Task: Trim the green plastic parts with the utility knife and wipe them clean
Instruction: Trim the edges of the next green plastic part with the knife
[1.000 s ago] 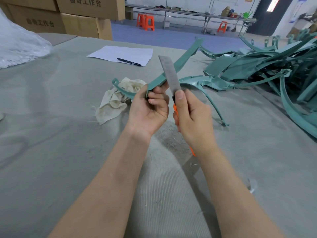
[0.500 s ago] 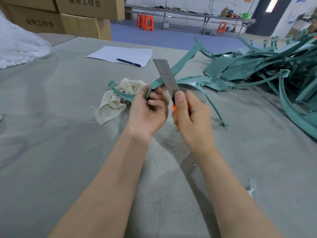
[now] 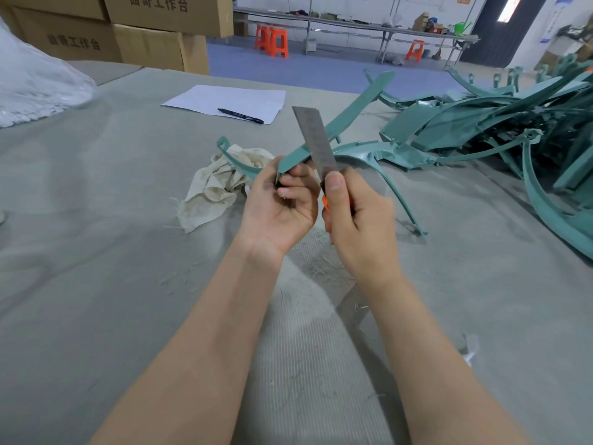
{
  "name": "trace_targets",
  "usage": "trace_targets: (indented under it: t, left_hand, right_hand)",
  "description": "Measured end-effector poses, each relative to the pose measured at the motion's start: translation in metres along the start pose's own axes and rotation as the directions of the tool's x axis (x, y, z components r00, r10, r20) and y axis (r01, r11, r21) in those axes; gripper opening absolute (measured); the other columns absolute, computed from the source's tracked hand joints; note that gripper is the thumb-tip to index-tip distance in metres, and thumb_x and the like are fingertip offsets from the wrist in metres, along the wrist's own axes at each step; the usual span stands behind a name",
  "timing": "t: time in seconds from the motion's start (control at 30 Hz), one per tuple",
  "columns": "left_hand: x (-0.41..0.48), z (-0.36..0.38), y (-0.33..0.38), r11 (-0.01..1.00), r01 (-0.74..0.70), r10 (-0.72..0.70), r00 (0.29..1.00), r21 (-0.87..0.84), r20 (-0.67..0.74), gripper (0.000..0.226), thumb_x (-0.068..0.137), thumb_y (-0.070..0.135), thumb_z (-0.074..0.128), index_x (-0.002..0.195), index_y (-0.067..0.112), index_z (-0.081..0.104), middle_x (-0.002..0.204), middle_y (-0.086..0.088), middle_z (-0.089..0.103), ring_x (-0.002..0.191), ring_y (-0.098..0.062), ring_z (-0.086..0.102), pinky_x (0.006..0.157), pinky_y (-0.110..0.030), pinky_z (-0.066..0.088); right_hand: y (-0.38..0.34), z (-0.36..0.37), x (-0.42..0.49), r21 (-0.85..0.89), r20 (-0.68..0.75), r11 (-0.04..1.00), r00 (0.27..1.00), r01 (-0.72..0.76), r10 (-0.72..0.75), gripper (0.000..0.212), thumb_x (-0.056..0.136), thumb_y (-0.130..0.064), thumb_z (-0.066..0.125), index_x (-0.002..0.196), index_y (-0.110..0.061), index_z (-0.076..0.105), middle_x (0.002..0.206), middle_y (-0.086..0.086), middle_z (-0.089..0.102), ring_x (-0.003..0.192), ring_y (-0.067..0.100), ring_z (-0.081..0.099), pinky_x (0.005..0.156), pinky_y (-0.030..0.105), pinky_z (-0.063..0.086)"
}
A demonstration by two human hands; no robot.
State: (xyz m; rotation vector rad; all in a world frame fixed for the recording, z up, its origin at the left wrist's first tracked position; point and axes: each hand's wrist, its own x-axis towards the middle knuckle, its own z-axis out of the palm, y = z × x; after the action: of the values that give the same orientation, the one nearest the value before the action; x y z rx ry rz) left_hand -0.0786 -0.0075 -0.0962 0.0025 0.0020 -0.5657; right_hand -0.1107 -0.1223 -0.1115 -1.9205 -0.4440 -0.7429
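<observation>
The left hand, at the centre of the frame, is closed around a long curved green plastic part, fingers curled over it and thumb behind; the part runs from a small loop end at the left, over the cloth, through the fist and up toward the upper right. The right hand, just beside it on the right, grips the utility knife, fingers wrapped round the handle and thumb pressed flat at the base of the blade; only a sliver of orange handle shows between thumb and palm. The broad grey blade stands well out, tilted toward the upper left, and crosses in front of the green strip just above the left fingers; whether the edge touches the plastic cannot be told. The crumpled off-white cloth lies on the grey tabletop just left of the left hand; a pile of green parts fills the right of the frame, cut off at its edge, and one curved piece reaches behind the right hand. Farther back a pen rests on a sheet of paper; cardboard boxes stand at the upper left; fine shavings lie below the wrists.
</observation>
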Motion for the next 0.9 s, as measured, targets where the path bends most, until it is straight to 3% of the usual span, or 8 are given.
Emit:
trace_targets:
  t: [0.13,0.23,0.3,0.43,0.5,0.57,0.7,0.9]
  left_hand:
    - [0.0,-0.001,0.0,1.0,-0.014,0.014,1.0,0.005,-0.011,0.026,0.082,0.01,0.046,0.109,0.007,0.048,0.048,-0.015,0.052,0.031,-0.017,0.051,0.029,-0.016,0.039]
    - [0.001,0.001,-0.003,0.981,-0.135,0.149,0.984,0.137,-0.096,0.034,0.078,0.008,0.048,0.102,-0.014,0.06,0.051,-0.007,0.053,0.029,-0.008,0.044,0.031,-0.014,0.039]
    - [0.002,0.0,-0.004,0.97,-0.173,0.193,0.974,0.169,-0.115,0.034,0.074,0.006,0.051,0.095,-0.019,0.063,0.052,-0.003,0.049,0.03,-0.006,0.039,0.033,-0.014,0.04]
    - [0.003,0.0,-0.002,0.963,-0.201,0.226,0.965,0.178,-0.133,0.033,0.075,0.006,0.051,0.095,-0.017,0.064,0.053,0.0,0.046,0.03,-0.005,0.039,0.035,-0.01,0.038]
    - [0.004,-0.001,-0.001,0.973,-0.179,0.2,0.969,0.149,-0.144,0.029,0.086,0.01,0.046,0.095,-0.013,0.061,0.051,-0.002,0.049,0.03,-0.005,0.043,0.032,-0.011,0.037]
    - [0.005,-0.004,0.002,0.982,-0.133,0.152,0.979,0.136,-0.135,0.041,0.098,0.02,0.039,0.087,-0.012,0.061,0.049,-0.006,0.052,0.032,-0.006,0.048,0.032,-0.012,0.039]
    - [0.004,-0.005,0.002,0.976,-0.101,0.123,0.987,0.191,-0.104,0.046,0.098,0.021,0.035,0.094,-0.016,0.061,0.048,-0.004,0.052,0.034,-0.005,0.048,0.032,-0.012,0.038]
    - [0.003,-0.002,-0.002,0.976,-0.08,0.101,0.99,0.202,-0.095,0.036,0.091,0.015,0.041,0.098,-0.015,0.059,0.047,-0.004,0.052,0.033,-0.005,0.048,0.032,-0.012,0.038]
  right_hand:
    - [-0.001,-0.001,0.0,-0.008,0.032,1.0,0.999,0.008,-0.008,0.042,0.095,-0.048,0.035,0.071,-0.015,0.048,0.051,0.003,0.05,0.045,0.019,0.047,0.044,0.04,0.04]
    - [-0.002,0.0,-0.002,-0.072,0.09,0.991,0.99,0.111,-0.105,0.03,0.097,-0.037,0.041,0.068,-0.032,0.043,0.057,-0.026,0.054,0.048,-0.001,0.05,0.049,0.009,0.034]
    - [-0.002,0.002,-0.002,-0.103,0.13,0.985,0.983,0.141,-0.127,0.035,0.099,-0.028,0.046,0.067,-0.039,0.039,0.063,-0.044,0.048,0.051,-0.01,0.048,0.05,0.003,0.031]
    - [0.0,0.004,-0.001,-0.068,0.102,0.991,0.989,0.112,-0.104,0.029,0.094,-0.046,0.039,0.066,-0.041,0.037,0.051,-0.018,0.051,0.048,0.007,0.048,0.046,0.018,0.032]
    - [0.002,0.003,-0.001,-0.011,0.047,0.998,0.997,0.057,-0.057,0.034,0.094,-0.049,0.038,0.065,-0.033,0.041,0.052,-0.003,0.051,0.046,0.014,0.047,0.046,0.032,0.039]
    - [0.001,0.0,0.002,0.072,-0.012,0.997,1.0,-0.023,0.024,0.036,0.094,-0.05,0.038,0.066,-0.029,0.044,0.052,0.0,0.048,0.047,0.02,0.045,0.046,0.041,0.041]
    - [0.005,-0.008,0.009,0.204,-0.124,0.97,0.98,-0.131,0.158,0.034,0.096,-0.046,0.04,0.065,-0.032,0.043,0.054,-0.012,0.043,0.049,0.014,0.043,0.046,0.033,0.037]
    - [0.008,-0.012,0.01,0.187,-0.146,0.97,0.972,-0.157,0.185,0.036,0.1,-0.038,0.037,0.069,-0.021,0.043,0.057,-0.005,0.044,0.049,0.014,0.045,0.046,0.034,0.039]
